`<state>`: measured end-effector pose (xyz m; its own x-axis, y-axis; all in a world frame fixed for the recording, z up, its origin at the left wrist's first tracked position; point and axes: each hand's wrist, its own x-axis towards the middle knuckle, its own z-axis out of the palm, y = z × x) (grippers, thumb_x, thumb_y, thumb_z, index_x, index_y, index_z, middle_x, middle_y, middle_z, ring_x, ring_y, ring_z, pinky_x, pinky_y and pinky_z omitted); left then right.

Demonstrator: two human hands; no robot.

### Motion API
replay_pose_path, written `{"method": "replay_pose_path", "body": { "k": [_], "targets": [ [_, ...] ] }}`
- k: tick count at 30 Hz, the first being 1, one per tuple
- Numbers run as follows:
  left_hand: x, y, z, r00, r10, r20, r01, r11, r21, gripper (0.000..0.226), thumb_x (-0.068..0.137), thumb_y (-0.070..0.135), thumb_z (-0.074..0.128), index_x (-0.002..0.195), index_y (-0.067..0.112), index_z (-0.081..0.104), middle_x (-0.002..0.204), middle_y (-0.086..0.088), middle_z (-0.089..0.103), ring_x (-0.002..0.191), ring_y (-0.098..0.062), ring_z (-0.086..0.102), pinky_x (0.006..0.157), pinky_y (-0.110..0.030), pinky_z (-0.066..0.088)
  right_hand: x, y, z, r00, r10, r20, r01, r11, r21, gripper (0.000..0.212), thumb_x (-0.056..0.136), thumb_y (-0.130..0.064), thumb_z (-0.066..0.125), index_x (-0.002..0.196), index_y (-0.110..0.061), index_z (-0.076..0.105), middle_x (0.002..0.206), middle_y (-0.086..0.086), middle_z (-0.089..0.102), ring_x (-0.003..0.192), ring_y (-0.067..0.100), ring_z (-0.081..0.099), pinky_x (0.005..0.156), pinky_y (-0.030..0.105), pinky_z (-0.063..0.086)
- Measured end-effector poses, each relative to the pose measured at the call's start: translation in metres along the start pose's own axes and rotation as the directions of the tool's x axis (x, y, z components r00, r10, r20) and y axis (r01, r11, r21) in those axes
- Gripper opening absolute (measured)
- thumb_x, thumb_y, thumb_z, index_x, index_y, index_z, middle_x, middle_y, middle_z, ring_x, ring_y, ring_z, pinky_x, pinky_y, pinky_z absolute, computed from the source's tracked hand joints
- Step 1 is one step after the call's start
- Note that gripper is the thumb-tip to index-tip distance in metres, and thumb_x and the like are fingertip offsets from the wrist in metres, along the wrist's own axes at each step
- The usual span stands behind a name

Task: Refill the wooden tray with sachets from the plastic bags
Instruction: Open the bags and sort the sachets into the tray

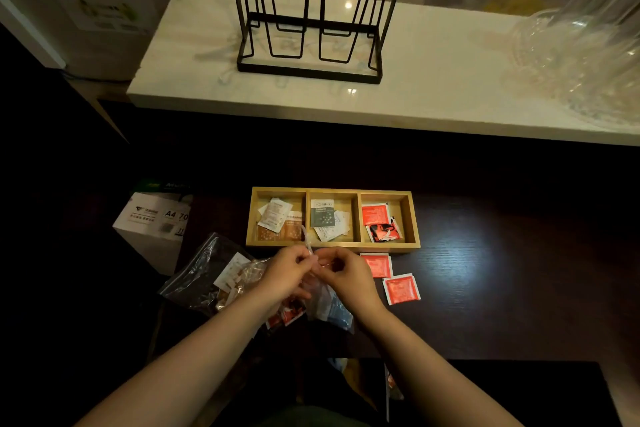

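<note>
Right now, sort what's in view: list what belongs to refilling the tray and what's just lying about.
Part of the job:
wooden tray
plastic bag pinched by left hand and right hand
second plastic bag
two loose red sachets

Lying about:
black wire rack
A4 paper box
glass vessel

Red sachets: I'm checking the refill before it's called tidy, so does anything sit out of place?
Yes. Two red square sachets lie loose on the dark table, just in front of the three-compartment wooden tray, outside its right compartment, which already holds red ones. Both hands grip a clear plastic bag.
</note>
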<state>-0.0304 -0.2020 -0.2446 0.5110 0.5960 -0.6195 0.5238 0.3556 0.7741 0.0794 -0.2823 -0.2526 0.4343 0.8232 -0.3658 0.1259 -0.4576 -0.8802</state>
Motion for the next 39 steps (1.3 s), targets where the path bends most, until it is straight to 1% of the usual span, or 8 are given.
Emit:
{"method": "replay_pose_path", "body": {
  "k": [3, 9, 17, 20, 25, 29, 34, 39],
  "targets": [
    [0.002, -0.001, -0.003, 1.0, -0.002, 0.007, 0.002, 1.0, -0.012, 0.016, 0.092, 0.019, 0.057, 0.077, 0.014, 0.059, 0.08, -0.007, 0.064, 0.07, -0.016, 0.064, 0.055, -0.026, 0.054, -0.001, -0.002, 0.002, 0.999, -0.034, 0.005, 0.034, 0.996, -0.081, 0.026, 0.077, -0.011, 0.074, 0.103, -0.013, 0.068, 0.092, 0.003, 0.071, 0.071, -0.002, 0.059, 0.063, 0.005, 0.044],
    [0.004, -0.006, 0.001, 0.998, 0.042, -0.041, -0.041, 0.999, 0.03, 0.021, 0.088, 0.018, 0.063, 0.067, 0.018, 0.059, 0.061, 0.0, 0.057, 0.054, -0.009, 0.056, 0.048, -0.019, 0.048, -0.003, 0.0, 0.002, 0.997, -0.08, -0.021, 0.076, 0.984, -0.161, 0.025, 0.079, -0.01, 0.071, 0.104, -0.012, 0.068, 0.086, 0.001, 0.07, 0.069, -0.002, 0.059, 0.062, 0.005, 0.045],
    [0.003, -0.01, -0.003, 0.998, 0.065, -0.025, -0.066, 0.997, -0.04, 0.021, 0.089, 0.019, 0.062, 0.069, 0.017, 0.058, 0.062, 0.0, 0.059, 0.06, -0.01, 0.059, 0.052, -0.024, 0.053, 0.0, -0.004, -0.005, 0.994, 0.103, 0.035, -0.106, 0.991, 0.084, 0.017, 0.084, -0.001, 0.061, 0.096, -0.007, 0.071, 0.081, 0.014, 0.071, 0.071, 0.027, 0.07, 0.07, 0.036, 0.058],
    [0.003, -0.009, -0.003, 0.997, 0.068, -0.02, -0.068, 0.998, -0.016, 0.022, 0.09, 0.019, 0.06, 0.069, 0.018, 0.058, 0.063, 0.002, 0.062, 0.061, -0.01, 0.062, 0.055, -0.026, 0.054, 0.001, -0.006, -0.005, 0.995, 0.083, 0.048, -0.083, 0.996, 0.013, 0.011, 0.086, -0.01, 0.064, 0.093, -0.01, 0.073, 0.078, 0.008, 0.072, 0.071, 0.025, 0.07, 0.069, 0.036, 0.058],
    [0.003, -0.003, -0.004, 0.998, 0.063, -0.031, -0.061, 0.996, 0.059, 0.027, 0.093, 0.014, 0.055, 0.066, 0.017, 0.053, 0.068, -0.001, 0.061, 0.064, -0.014, 0.063, 0.056, -0.029, 0.055, 0.003, -0.011, -0.007, 0.991, 0.128, 0.047, -0.129, 0.991, 0.029, 0.015, 0.085, -0.006, 0.061, 0.076, -0.013, 0.071, 0.064, 0.007, 0.067, 0.056, 0.02, 0.064, 0.059, 0.032, 0.058],
    [0.0, 0.001, -0.003, 0.989, 0.102, -0.107, -0.063, 0.945, 0.32, 0.028, 0.091, 0.007, 0.05, 0.065, 0.017, 0.044, 0.065, -0.002, 0.059, 0.058, -0.019, 0.06, 0.058, -0.037, 0.052, 0.008, -0.009, -0.009, 0.987, 0.155, -0.039, -0.158, 0.985, -0.074, 0.013, 0.081, -0.002, 0.061, 0.075, -0.009, 0.07, 0.06, 0.002, 0.065, 0.052, 0.017, 0.062, 0.053, 0.026, 0.055],
    [-0.005, 0.002, -0.026, 0.958, 0.165, -0.235, -0.023, 0.86, 0.509, 0.023, 0.086, 0.011, 0.056, 0.064, 0.016, 0.047, 0.066, 0.001, 0.055, 0.058, -0.013, 0.051, 0.055, -0.023, 0.043, 0.009, 0.003, -0.041, 0.975, 0.024, -0.222, -0.093, 0.948, -0.306, 0.024, 0.082, -0.012, 0.059, 0.062, -0.024, 0.057, 0.055, -0.011, 0.058, 0.051, 0.0, 0.056, 0.048, 0.009, 0.043],
    [-0.009, 0.017, -0.025, 0.956, 0.252, -0.152, -0.137, 0.838, 0.528, 0.033, 0.079, 0.006, 0.06, 0.053, 0.015, 0.041, 0.093, -0.001, 0.06, 0.085, -0.009, 0.057, 0.073, -0.021, 0.047, 0.008, -0.006, -0.048, 0.983, -0.152, -0.103, 0.102, 0.919, -0.381, 0.022, 0.08, -0.001, 0.061, 0.082, -0.022, 0.054, 0.088, -0.004, 0.059, 0.079, 0.009, 0.058, 0.068, 0.023, 0.049]
  ]
}}
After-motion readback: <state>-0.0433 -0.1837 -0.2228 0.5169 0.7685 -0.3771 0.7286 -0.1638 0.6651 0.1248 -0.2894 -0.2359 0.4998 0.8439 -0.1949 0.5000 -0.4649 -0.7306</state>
